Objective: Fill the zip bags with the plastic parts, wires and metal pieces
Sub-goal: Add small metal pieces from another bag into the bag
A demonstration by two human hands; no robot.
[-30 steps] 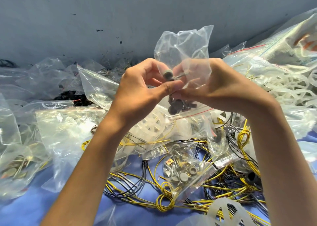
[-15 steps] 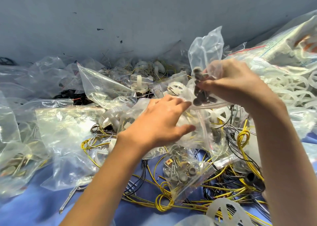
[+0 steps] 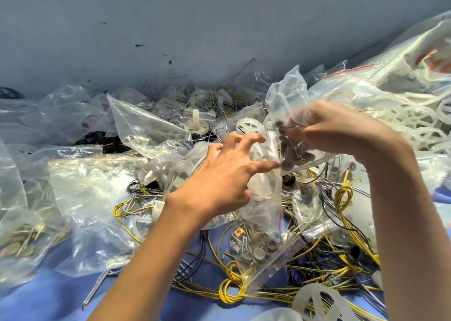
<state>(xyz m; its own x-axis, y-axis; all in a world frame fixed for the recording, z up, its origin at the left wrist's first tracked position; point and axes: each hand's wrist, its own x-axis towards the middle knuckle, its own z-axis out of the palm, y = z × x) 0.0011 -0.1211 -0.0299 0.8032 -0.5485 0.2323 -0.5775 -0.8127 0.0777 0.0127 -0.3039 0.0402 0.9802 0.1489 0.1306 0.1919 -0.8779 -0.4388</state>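
Zip bag (image 3: 286,96) holding metal pieces (image 3: 290,153), pinched in the right hand (image 3: 341,130) above the heap (image 3: 136,135).

Filling looks to be the step in hand. The right hand's fingers are curled round the bag's right side, gripping it through the film with its crumpled end standing upward and the dark discs pooled low inside. The left hand (image 3: 219,177) grips nothing, its fingers (image 3: 251,139) spread and slightly bent, their tips just beside the bag's left edge; whether they touch the film I cannot tell. Next, I judge, that hand must fetch a wire or plastic part from the heap: yellow wires (image 3: 343,194) lie nearer on the right, a white plastic wheel (image 3: 246,125) just left of the bag.
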